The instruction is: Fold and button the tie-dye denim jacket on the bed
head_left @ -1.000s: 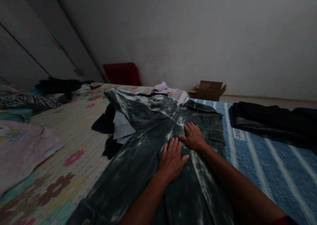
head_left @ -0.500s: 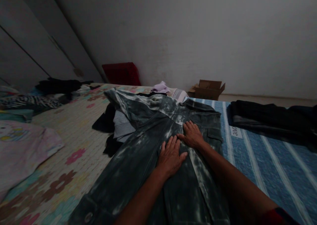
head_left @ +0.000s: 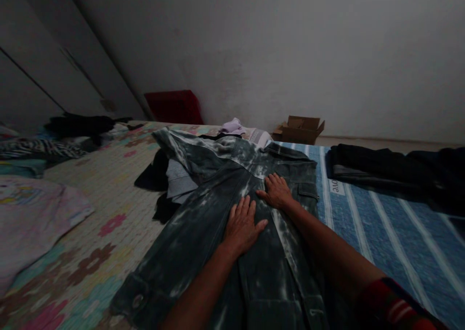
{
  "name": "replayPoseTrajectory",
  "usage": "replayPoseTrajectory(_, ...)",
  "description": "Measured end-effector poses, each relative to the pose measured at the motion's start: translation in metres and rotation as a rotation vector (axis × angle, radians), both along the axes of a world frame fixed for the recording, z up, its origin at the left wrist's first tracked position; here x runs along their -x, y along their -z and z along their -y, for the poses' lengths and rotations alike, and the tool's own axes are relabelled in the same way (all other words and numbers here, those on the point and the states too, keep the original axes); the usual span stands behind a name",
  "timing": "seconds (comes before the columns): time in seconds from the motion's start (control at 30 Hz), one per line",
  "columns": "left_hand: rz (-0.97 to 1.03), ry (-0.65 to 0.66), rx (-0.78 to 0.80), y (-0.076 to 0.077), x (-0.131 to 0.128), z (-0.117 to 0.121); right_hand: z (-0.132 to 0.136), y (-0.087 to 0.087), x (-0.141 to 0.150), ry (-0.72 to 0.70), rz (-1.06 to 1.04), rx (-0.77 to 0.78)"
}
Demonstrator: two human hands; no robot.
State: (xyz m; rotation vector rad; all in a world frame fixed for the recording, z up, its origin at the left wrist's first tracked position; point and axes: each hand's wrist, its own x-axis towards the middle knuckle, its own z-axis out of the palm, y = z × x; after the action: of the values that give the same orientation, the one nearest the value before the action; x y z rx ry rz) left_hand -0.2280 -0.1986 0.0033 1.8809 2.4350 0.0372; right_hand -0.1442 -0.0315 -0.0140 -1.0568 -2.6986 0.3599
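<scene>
A dark grey-green denim jacket with pale bleached streaks lies spread out in front of me, one sleeve reaching to the far left and a buttoned cuff near my side. My left hand rests flat on its middle, fingers stretched out. Just beyond and to the right, my right hand also presses on the cloth with its fingers out, close to a flap pocket. Under the jacket's left side, a grey garment and black clothes stick out.
Folded dark trousers lie on the blue striped cover to the right. Left is a flowered sheet with a pink garment and a heap of dark clothes. An open cardboard box and a red case stand by the wall.
Both hands stay flat on the jacket, with hardly any shift on the cloth. The whole view has moved slightly, so most things appear a little further left.
</scene>
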Motion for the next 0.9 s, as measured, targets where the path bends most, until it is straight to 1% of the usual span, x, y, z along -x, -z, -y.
replayPoseTrajectory(0.1,0.007,-0.001,0.003,-0.002,-0.001,0.000,-0.002,-0.009,-0.001,-0.012,-0.028,-0.006)
replayPoseTrajectory(0.2,0.023,-0.001,0.006,-0.004,0.000,-0.001,0.005,-0.023,-0.010,-0.033,-0.048,-0.027)
replayPoseTrajectory(0.27,0.030,0.001,0.009,-0.005,0.000,-0.001,0.019,-0.032,-0.021,-0.073,-0.060,-0.045)
replayPoseTrajectory(0.37,0.028,0.005,0.007,-0.010,-0.003,0.002,0.053,-0.038,-0.045,-0.180,-0.089,-0.057)
replayPoseTrajectory(0.43,0.029,0.016,0.004,-0.014,-0.008,0.008,0.079,-0.037,-0.063,-0.223,-0.126,-0.050)
replayPoseTrajectory(0.53,0.048,0.025,-0.004,-0.021,-0.017,0.021,0.116,-0.033,-0.087,-0.218,-0.156,-0.056)
replayPoseTrajectory(0.63,0.083,0.021,0.009,-0.025,-0.026,0.036,0.144,-0.028,-0.104,-0.201,-0.158,-0.078)
replayPoseTrajectory(0.77,0.138,0.052,0.046,-0.019,-0.031,0.056,0.163,-0.019,-0.117,-0.159,-0.138,-0.063)
replayPoseTrajectory(0.9,0.158,0.077,0.052,-0.008,-0.033,0.065,0.168,-0.010,-0.121,-0.109,-0.093,0.001)
